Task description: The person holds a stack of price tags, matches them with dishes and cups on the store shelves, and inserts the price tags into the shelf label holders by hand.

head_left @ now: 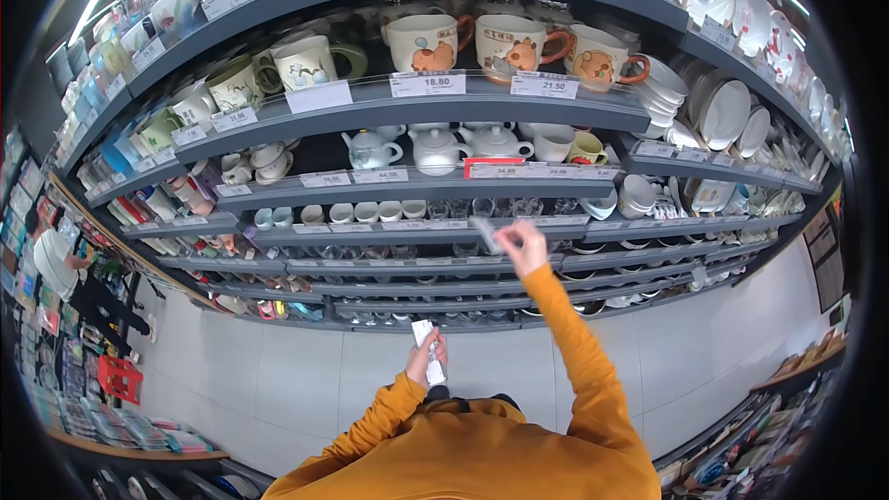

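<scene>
My left hand (426, 357), low in front of my body, is closed around a bundle of white paper labels (434, 370). Farther up and to the right, my right hand (523, 245) pinches a small pale, translucent tag (485, 234), which is blurred. That hand is raised before the shelf with small glasses (483, 207). Above it stand white teapots (435, 150) behind a red-edged price tag (494, 168). Cartoon mugs (423, 43) with brown handles fill a higher shelf, over the price labels (427, 83).
Long grey shelves (417, 112) curve across the view. Plates and bowls (724, 115) stand at the right. Another person (57, 262) is in the aisle at the far left, near a red basket (120, 380). Pale floor tiles (306, 370) lie below the shelves.
</scene>
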### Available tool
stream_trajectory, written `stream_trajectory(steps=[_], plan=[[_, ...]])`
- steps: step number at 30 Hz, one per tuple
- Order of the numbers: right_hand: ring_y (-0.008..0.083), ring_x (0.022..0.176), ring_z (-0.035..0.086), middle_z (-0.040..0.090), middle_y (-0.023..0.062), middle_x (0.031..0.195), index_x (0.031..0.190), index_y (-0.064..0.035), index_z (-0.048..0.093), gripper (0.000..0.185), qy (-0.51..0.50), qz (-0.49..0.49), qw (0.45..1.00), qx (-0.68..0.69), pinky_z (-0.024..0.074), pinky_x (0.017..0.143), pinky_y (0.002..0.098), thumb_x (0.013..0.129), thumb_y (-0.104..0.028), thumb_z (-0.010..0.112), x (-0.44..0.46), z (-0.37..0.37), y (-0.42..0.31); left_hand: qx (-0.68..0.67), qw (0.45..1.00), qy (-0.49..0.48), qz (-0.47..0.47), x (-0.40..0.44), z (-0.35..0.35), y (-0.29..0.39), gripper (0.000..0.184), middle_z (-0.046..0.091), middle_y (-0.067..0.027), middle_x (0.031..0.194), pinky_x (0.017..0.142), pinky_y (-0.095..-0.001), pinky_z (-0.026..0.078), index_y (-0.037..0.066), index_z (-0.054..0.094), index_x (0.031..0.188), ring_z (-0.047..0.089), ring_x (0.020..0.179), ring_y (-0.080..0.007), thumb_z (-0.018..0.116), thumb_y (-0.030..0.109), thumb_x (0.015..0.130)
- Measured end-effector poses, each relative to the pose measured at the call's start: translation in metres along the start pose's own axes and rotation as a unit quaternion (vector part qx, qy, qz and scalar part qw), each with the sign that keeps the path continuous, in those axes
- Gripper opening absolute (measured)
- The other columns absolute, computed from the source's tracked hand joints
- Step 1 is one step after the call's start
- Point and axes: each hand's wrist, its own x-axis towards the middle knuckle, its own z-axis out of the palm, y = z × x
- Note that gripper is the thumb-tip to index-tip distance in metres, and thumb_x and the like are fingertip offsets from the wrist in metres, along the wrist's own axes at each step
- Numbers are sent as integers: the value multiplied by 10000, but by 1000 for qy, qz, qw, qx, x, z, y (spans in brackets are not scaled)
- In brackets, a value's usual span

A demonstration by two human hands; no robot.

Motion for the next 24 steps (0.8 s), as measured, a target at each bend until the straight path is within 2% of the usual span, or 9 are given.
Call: stream_trajectory(steps=[3,6,7,10,14,17,21,23,24], plan=[[150,730,622,647,86,779,811,-5,651,93,-64,124,977,158,494,684,278,807,-90,689,-82,4,-4,-5,997,58,44,8,21,-21,395,428,-10,598,492,-251,354,48,517,865,417,501,-116,580,437,895],[81,784,589,666,24,854,886,-18,666,85,-102,305,870,375,470,733,234,855,-97,664,-173,-6,7,7,996,72,44,10,51,-53,493,426,5,601,476,-244,339,14,545,941,408,494,-102,566,504,883],[84,791,591,666,23,855,900,-26,673,112,-115,383,835,379,469,752,242,867,-132,658,-190,-21,3,11,996,77,39,9,63,-66,505,427,9,602,474,-243,337,9,552,959,409,497,-98,562,508,883],[91,809,597,658,22,862,930,-23,661,147,-190,448,787,380,481,772,259,880,-161,648,-238,-58,17,118,990,76,18,11,83,-129,494,572,-12,717,529,-218,411,24,592,1039,542,601,-92,598,487,867],[69,774,580,645,8,838,902,-25,635,181,-280,423,769,390,471,713,226,896,-206,631,-275,-79,55,175,984,29,-15,-4,98,-172,317,633,-20,851,616,-234,471,55,625,1000,600,721,-96,593,356,905],[65,710,555,618,1,776,852,-29,616,200,-418,321,786,323,459,673,225,922,-215,592,-244,-102,62,93,993,67,33,-4,95,-190,261,617,-12,783,586,-236,466,78,641,976,593,672,-91,566,324,928],[53,606,477,504,-29,649,764,-58,527,281,-325,145,910,213,423,560,230,970,-246,495,-120,-134,51,-15,997,62,48,-15,92,-188,266,613,-69,853,648,-271,519,20,582,990,624,717,-159,521,276,953],[44,558,386,409,-51,600,721,-72,484,301,-262,105,948,147,348,512,216,970,-241,496,-44,-168,-1,-21,997,55,42,-16,91,-190,287,601,-93,882,717,-307,549,-3,549,1029,635,762,-200,516,271,951],[88,532,397,457,16,568,706,-39,486,328,-218,92,961,143,367,507,266,954,-250,524,-14,-178,-18,-23,998,51,39,-18,94,-188,288,597,-92,873,727,-312,552,-3,546,1035,635,771,-202,517,270,950]])
